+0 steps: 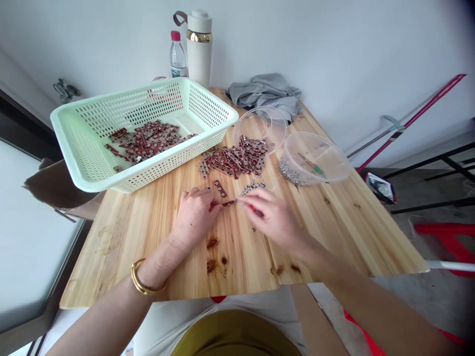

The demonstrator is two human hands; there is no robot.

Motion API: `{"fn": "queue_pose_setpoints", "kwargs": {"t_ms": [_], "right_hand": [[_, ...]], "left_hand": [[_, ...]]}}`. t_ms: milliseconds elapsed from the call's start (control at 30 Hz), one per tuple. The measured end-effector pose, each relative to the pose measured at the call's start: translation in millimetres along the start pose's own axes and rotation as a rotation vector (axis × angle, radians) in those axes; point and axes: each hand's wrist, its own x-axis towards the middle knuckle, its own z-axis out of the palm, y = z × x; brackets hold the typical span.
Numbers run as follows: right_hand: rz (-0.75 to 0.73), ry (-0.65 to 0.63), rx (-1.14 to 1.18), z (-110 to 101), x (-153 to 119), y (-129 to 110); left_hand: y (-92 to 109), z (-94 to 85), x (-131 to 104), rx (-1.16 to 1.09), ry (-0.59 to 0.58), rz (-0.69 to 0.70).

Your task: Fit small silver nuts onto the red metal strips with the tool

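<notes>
Across the wooden bench (241, 252), a pale green basket (159, 167) crowds the far-left corner; beside it, a strip heap (241, 158) hinders reaching back. Mid-bench, the left hand (196, 210) pinches one red-brown strip (229, 202); the right hand (274, 220), blurred, closes around a red object (257, 211). Its knuckles could scatter nearby metal bits (253, 186).

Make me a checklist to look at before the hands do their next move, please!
1. Left hand on the red-brown strip: ok, it pinches one end.
2. What the right hand holds: cannot tell; something red shows there, blurred.
3. Metal bits close by: ok, heaped just beyond the right hand.
4. No bit astray: not ok; a stray bit lies apart.
5. Basket upright: ok.
</notes>
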Motion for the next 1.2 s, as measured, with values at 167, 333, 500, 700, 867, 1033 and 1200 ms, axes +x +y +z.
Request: {"fn": "queue_pose_setpoints", "kwargs": {"t_ms": [167, 333, 500, 700, 867, 1033, 1200], "right_hand": [[0.093, 0.046, -0.15, -17.0, 16.0, 23.2], [0.044, -0.148, -0.181, -4.0, 28.9, 26.3], [0.006, -0.234, -0.242, -0.1, 37.2, 22.0], [0.017, -0.015, -0.037, 15.1, 25.6, -12.5], [-0.014, 0.002, -0.154, 35.1, 13.4, -28.8], [-0.087, 0.014, -0.226, 39.0, 7.6, -27.7], [-0.089, -0.07, -0.165, 36.2, -0.9, -33.4]], "left_hand": [[-0.6, -3.1, -1.7, 0.013, -0.038, 0.018], [-1.0, -3.5, -2.4, 0.026, -0.034, 0.028], [-1.1, -1.9, -3.7, 0.03, -0.013, 0.017], [-0.5, -0.8, -6.0, 0.026, -0.002, 0.017], [1.0, -0.8, -6.2, 0.113, -0.005, -0.011], [-0.3, 0.2, -6.6, 0.079, 0.011, -0.005], [-3.9, 2.7, -7.7, 0.043, 0.033, 0.012]]}}
